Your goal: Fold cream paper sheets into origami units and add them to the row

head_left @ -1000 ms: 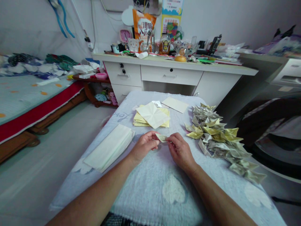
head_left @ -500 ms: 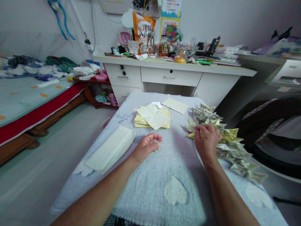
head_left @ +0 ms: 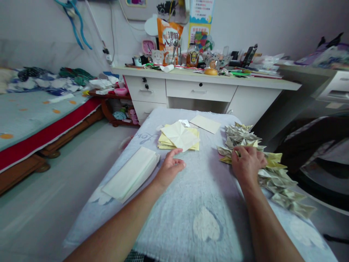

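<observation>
The folded paper that both hands held a second ago has left the centre. At right, the right hand (head_left: 247,163) now bends over the boat-shaped paper folds (head_left: 272,178); whether its fingers pinch one, I cannot tell. The left hand (head_left: 169,169), mid-frame, has spread its fingers beside the creased white sheet (head_left: 180,134).

So the counter (head_left: 207,189) has a paper bundle (head_left: 132,173) on the left, folded papers (head_left: 283,182) strung along the right side, and a paper stack (head_left: 165,143) toward the far end with a sheet (head_left: 179,134) on top. A card (head_left: 205,123) sits behind and right of that stack. Left hand (head_left: 171,167)'s just right of the bundle, right hand (head_left: 248,163)'s over the folded papers. Drawers (head_left: 185,91) behind, bed (head_left: 49,111) way left.
</observation>
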A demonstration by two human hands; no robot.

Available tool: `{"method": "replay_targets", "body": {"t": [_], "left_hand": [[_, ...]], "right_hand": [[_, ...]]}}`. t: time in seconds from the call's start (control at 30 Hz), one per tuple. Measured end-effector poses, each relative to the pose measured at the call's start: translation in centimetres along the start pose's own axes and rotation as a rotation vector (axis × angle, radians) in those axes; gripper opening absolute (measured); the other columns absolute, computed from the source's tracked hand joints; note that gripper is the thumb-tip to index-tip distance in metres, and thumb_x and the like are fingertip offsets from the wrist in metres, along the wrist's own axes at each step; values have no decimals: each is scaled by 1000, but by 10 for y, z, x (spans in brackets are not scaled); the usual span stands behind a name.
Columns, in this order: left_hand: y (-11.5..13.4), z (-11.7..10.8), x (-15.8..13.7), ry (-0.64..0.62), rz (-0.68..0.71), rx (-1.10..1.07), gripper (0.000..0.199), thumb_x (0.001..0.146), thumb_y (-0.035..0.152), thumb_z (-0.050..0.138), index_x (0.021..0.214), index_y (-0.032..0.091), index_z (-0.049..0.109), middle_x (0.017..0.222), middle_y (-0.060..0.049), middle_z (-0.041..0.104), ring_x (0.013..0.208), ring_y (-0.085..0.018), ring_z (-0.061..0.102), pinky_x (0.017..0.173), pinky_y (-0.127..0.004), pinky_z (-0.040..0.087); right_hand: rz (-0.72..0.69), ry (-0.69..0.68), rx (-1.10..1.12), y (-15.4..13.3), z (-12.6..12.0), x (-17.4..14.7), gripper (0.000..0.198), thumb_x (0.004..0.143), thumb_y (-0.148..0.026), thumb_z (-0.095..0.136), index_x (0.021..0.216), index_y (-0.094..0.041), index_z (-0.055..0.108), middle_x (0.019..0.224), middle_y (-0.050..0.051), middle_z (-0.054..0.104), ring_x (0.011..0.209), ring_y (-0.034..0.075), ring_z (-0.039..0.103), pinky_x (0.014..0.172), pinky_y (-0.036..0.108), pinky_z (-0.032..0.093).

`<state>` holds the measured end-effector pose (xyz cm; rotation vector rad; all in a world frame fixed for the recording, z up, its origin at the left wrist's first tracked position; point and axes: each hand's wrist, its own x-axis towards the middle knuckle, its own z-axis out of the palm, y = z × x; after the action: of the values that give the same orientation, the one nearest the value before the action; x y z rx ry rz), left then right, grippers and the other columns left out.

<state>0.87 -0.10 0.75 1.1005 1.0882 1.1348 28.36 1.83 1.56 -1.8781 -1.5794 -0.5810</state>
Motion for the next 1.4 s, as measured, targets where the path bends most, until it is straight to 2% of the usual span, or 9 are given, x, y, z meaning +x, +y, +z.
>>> {"method": "replay_targets", "body": {"t": [0.1, 0.3, 0.4, 0.47, 0.53, 0.73, 0.97, 1.17, 1.4], "left_hand": [[-1, 2, 4, -1, -16, -49, 68, 65, 21, 68, 129, 23, 45, 111, -6, 56, 78, -10, 57, 64, -21, 43], [0, 3, 6, -49, -69, -32, 76, 68, 23, 67, 137, 17, 36, 86, -2, 61, 67, -9, 54, 67, -24, 43], [0, 4, 6, -27, -32, -41, 74, 67, 21, 67, 135, 21, 37, 111, -8, 57, 76, -11, 56, 64, -23, 44], [0, 5, 6, -6, -12, -52, 76, 65, 20, 67, 134, 24, 36, 131, -12, 43, 84, -12, 58, 62, -23, 45], [0, 5, 6, 6, 2, -59, 78, 64, 19, 67, 134, 27, 34, 138, -12, 34, 86, -13, 58, 61, -23, 46], [-2, 5, 7, 3, 14, -64, 76, 65, 16, 65, 133, 28, 33, 136, -11, 33, 83, -11, 57, 62, -23, 46], [-5, 5, 8, 18, 25, -72, 72, 65, 14, 63, 130, 30, 35, 133, -9, 37, 81, -10, 57, 62, -23, 46], [-8, 4, 9, 12, 32, -65, 73, 65, 14, 62, 131, 28, 34, 135, -10, 36, 83, -11, 57, 62, -24, 46], [-10, 3, 9, -3, 20, -31, 73, 67, 15, 62, 133, 29, 33, 138, -10, 35, 84, -11, 57, 63, -23, 47]], "right_hand": [[-56, -6, 36, -12, -1, -4, 17, 81, -27, 57, 87, -20, 71, 98, 10, 57, 94, 28, 42, 81, 44, 26], [-227, -94, 194, -44, 0, -21, 15, 84, -23, 57, 91, -21, 69, 98, 9, 59, 95, 27, 44, 81, 42, 32], [-326, -218, 309, -57, 1, -25, 14, 85, -20, 57, 94, -20, 68, 98, 8, 60, 95, 26, 46, 82, 41, 36], [-373, -299, 366, -65, 0, -26, 14, 85, -19, 58, 95, -20, 67, 99, 8, 60, 95, 25, 47, 83, 40, 37], [-414, -378, 398, -72, 0, -25, 14, 84, -19, 60, 96, -21, 67, 101, 8, 61, 94, 25, 48, 82, 40, 38], [-543, -477, 363, -95, 4, -8, 28, 78, -19, 68, 107, -21, 65, 114, 10, 59, 100, 28, 47, 82, 40, 40], [-721, -573, 293, -118, 29, 25, 35, 78, -21, 70, 112, -22, 64, 121, 8, 56, 106, 28, 44, 86, 38, 37], [-695, -637, 375, -121, 42, 38, 20, 80, -22, 68, 100, -23, 69, 111, 7, 59, 100, 24, 46, 84, 34, 36], [-646, -679, 455, -118, 47, 42, 21, 76, -18, 71, 96, -21, 71, 105, 8, 61, 96, 22, 49, 83, 32, 37]]}}
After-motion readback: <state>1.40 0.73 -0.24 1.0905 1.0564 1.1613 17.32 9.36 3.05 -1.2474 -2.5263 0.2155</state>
